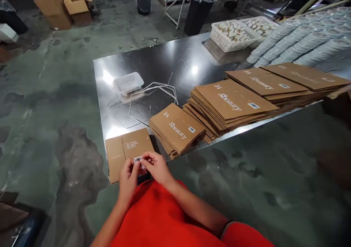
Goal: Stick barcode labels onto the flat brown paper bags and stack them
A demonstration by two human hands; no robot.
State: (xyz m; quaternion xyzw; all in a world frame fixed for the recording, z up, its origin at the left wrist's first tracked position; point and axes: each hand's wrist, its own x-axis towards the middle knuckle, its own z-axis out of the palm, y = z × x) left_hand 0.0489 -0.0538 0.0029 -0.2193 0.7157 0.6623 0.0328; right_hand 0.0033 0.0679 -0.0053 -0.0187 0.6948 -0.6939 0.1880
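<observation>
Between the fingertips of both hands is a small white barcode label (138, 159). My left hand (129, 172) pinches its left side, and my right hand (156, 165) pinches its right side. Just beyond them lies a flat brown cardboard box (116, 159) with white printing, at the near left corner of the metal table. To its right sits a stack of flat brown boxes (178, 128), whose top one bears "beauty" lettering and a barcode label.
More flat box stacks (233, 98) run rightward along the table's near edge. A white plastic basket (128, 82) and white strips (156, 88) lie on the metal table (186, 64). Filled white crates (233, 36) and wrapped round stacks (298, 38) stand at the back right.
</observation>
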